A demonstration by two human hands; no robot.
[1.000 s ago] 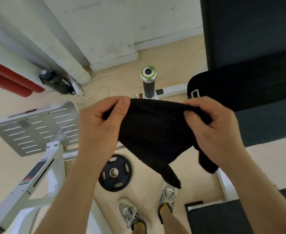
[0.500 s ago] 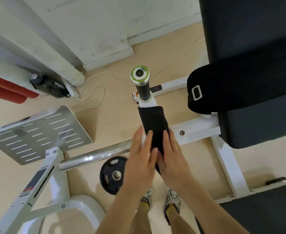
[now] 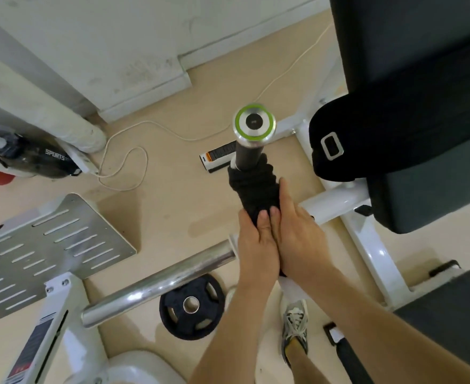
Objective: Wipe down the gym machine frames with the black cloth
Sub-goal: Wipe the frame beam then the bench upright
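The black cloth (image 3: pixel 251 187) is bunched around an upright white frame post, just below its black grip and green-ringed end cap (image 3: pixel 254 121). My left hand (image 3: pixel 256 248) and my right hand (image 3: pixel 297 234) sit side by side on the post and clasp the cloth's lower part against it. The right index finger lies straight up along the cloth. The post under the hands is hidden. A white crossbeam (image 3: pixel 336 200) of the machine frame runs off to the right behind my hands.
A chrome bar (image 3: pixel 159 281) juts left from the post above a black weight plate (image 3: pixel 192 306) on the floor. A perforated metal foot plate (image 3: pixel 48 245) lies at the left. Dark seat pads (image 3: pixel 422 106) with a black cap (image 3: pixel 336 145) fill the right. A bottle (image 3: pixel 31 159) and a white cable (image 3: pixel 123 167) lie by the wall.
A second ago both hands held the cloth spread in the air. It then went onto the post, and the hands have since slid it upward so it bunches under the grip.
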